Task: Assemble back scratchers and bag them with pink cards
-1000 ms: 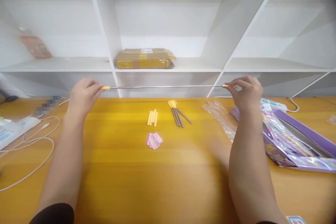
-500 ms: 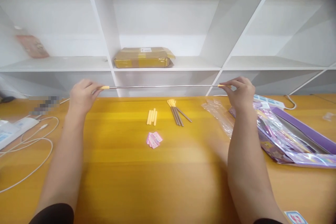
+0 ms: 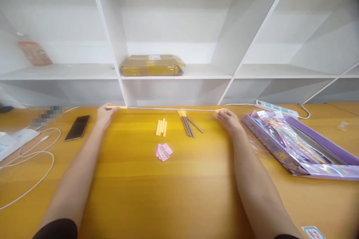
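Observation:
A long thin metal rod (image 3: pixel 171 109) with yellow ends stretches level between my two hands, low over the back of the table. My left hand (image 3: pixel 106 112) pinches its yellow handle at the left end. At the right end, the fingers of my right hand (image 3: pixel 226 116) close on the yellow tip. Below the rod lie several yellow sticks (image 3: pixel 160 128) side by side. Right of them is a fanned bundle of metal rods with yellow tops (image 3: pixel 187 125). Small pink cards (image 3: pixel 163 152) overlap in front of the sticks.
A phone (image 3: pixel 77 127), white cables (image 3: pixel 52 153) and a power strip (image 3: pixel 21 142) lie at left. A purple box (image 3: pixel 291 153) with plastic-wrapped items and another power strip (image 3: pixel 277 109) are at right. White shelves behind hold a cardboard box (image 3: pixel 153 65).
Both hands have moved down and inward with the rod, which now hangs lower. The view has shifted slightly, and the phone at left is now uncovered.

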### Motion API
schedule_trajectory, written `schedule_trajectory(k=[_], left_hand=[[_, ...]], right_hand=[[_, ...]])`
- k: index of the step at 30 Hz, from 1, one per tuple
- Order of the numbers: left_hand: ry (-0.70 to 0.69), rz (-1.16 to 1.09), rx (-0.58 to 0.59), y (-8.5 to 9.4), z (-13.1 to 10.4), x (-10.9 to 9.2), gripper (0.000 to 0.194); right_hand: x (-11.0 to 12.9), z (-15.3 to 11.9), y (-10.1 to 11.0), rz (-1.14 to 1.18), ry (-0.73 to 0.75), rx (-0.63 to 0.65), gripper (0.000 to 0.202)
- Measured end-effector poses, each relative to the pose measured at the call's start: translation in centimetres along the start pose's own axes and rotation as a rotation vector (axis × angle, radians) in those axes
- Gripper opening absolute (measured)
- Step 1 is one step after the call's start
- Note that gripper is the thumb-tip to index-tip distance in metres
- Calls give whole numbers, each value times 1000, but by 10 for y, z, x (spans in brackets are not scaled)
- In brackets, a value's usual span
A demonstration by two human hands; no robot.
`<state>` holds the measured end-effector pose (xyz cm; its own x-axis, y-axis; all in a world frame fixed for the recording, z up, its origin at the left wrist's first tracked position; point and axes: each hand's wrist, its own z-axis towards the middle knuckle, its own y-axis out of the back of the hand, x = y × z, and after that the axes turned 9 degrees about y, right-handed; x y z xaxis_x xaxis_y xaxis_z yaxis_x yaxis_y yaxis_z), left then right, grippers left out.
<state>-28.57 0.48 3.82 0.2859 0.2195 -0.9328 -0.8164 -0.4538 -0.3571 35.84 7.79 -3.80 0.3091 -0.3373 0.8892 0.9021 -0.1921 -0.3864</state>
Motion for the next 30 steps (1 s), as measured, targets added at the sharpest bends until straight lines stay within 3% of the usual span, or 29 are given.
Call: schedule_trajectory(k=[3, 6, 9, 16, 21, 26, 30], left_hand=[[210, -217, 30, -2, 1, 35, 29], [313, -345, 34, -3, 4, 52, 17], [318, -434, 23, -8, 8, 56, 13], [212, -386, -128, -34, 7, 64, 34], [242, -318, -133, -40, 3, 68, 35], [234, -272, -158, -49, 5, 68, 46], [277, -273, -104, -52, 3, 68, 48]], right_hand=[[-10, 2, -4, 106, -64, -29, 32], [-13, 4, -13, 161, -81, -115, 31], [-18, 3, -25, 158, -79, -201, 35], [-32, 1, -53, 61, 14, -329, 48], [-34, -3, -55, -101, -4, -288, 56], [-35, 1, -53, -172, -12, -351, 52], [-38, 3, -57, -187, -5, -343, 52]])
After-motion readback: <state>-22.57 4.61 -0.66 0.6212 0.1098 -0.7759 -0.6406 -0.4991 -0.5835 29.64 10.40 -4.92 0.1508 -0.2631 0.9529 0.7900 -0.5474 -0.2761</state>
